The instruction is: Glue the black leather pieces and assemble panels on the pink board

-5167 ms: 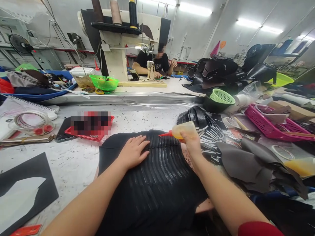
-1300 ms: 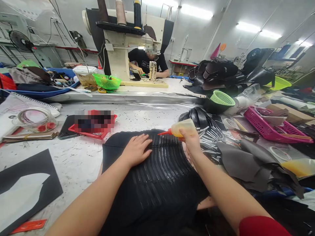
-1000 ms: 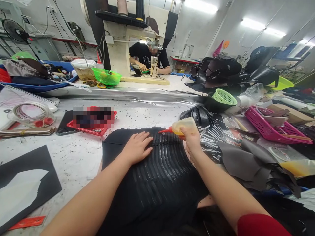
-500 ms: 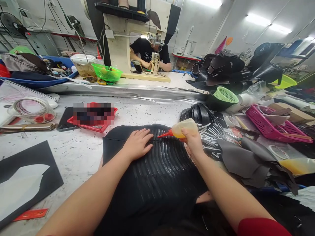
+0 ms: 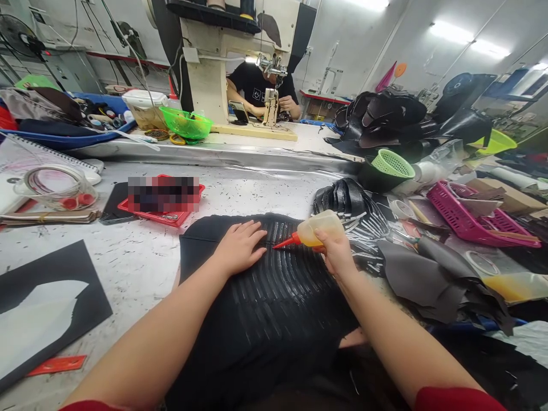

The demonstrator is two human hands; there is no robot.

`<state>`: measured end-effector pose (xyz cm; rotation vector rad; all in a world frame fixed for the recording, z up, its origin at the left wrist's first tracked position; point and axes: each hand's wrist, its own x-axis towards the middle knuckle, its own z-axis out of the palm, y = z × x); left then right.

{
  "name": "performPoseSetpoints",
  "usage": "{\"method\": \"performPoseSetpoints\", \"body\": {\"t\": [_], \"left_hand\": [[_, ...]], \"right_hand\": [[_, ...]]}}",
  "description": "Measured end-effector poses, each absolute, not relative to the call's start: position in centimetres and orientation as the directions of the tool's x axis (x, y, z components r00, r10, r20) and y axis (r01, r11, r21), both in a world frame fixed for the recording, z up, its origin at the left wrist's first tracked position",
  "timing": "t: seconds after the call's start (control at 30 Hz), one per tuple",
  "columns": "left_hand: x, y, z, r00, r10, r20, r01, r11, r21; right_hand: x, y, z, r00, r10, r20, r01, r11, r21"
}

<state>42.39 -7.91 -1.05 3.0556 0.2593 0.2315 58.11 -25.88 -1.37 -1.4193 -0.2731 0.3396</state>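
Black fabric (image 5: 257,319) with rows of curved, glossy strips spreads over the table edge in front of me. My left hand (image 5: 240,246) lies flat on its upper left part, fingers stretched out. In my right hand (image 5: 338,251) is a translucent squeeze bottle (image 5: 319,227) of yellowish liquid, tilted so its red nozzle points left and down. The nozzle tip is at the strips, just right of my left fingers; whether it touches them I cannot tell. A bundle of black strips with pale ends (image 5: 349,205) lies beyond the bottle.
A red tray (image 5: 171,217) stands at the back left. Black sheet with a white piece (image 5: 47,311) lies left. Grey leather pieces (image 5: 423,279) and a magenta basket (image 5: 460,220) are at right. A co-worker (image 5: 263,91) sits behind a sewing machine (image 5: 205,74).
The squeeze bottle's nozzle tip has moved slightly down along the strips with my right hand. My left hand stays on the fabric. The co-worker's hand has risen beside the machine.
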Motion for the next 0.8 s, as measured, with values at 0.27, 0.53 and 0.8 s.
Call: {"method": "performPoseSetpoints", "body": {"t": [0.27, 0.53, 0.8], "left_hand": [[42.4, -7.9, -1.2, 0.972, 0.179, 0.151, 0.166, -0.982, 0.094], [42.4, -8.1, -1.0, 0.975, 0.171, 0.143, 0.161, -0.984, 0.08], [42.5, -8.2, -0.9, 0.973, 0.177, 0.148, 0.167, -0.983, 0.077]], "right_hand": [[57.2, -26.8, -1.3, 0.888, 0.46, -0.004, -0.06, 0.107, -0.992], [56.6, -28.2, -1.0, 0.864, 0.496, -0.084, -0.127, 0.053, -0.991], [55.9, -29.7, -0.6, 0.855, 0.505, -0.122, -0.153, 0.022, -0.988]]}}
